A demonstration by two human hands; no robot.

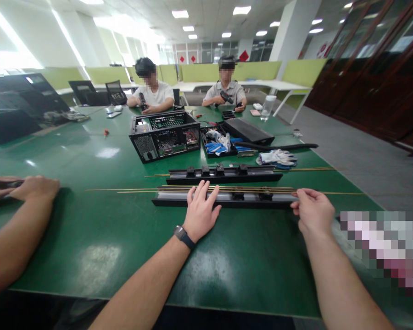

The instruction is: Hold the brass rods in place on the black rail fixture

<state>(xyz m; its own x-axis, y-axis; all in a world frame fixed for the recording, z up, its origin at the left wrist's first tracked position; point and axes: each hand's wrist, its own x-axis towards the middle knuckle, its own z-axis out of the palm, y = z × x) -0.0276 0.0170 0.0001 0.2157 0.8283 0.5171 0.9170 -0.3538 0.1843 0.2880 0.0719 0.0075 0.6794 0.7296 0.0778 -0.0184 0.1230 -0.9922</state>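
Observation:
A long black rail (261, 202) with a pale inner channel lies crosswise on the green table before me. Several thin brass-coloured rods (144, 190) run along its top and stick out past its ends. My left hand (201, 208) rests on the rail and rods with its fingers spread. At the rail's right end my right hand (315, 208) has thumb and fingers pinched together on a thin brass-coloured rod; the fingers partly hide the grip. Just behind lies a second black rail (268, 176) carrying several small black blocks (219, 169), with more thin rods at its ends.
Behind the rails stand an opened black computer case (165, 137) and a black tray (215, 151) holding gloves. White gloves (277, 158) and a black tube (292, 146) lie to the right. A co-worker's hands (34, 188) are at the left; two people sit across the green table (89, 220).

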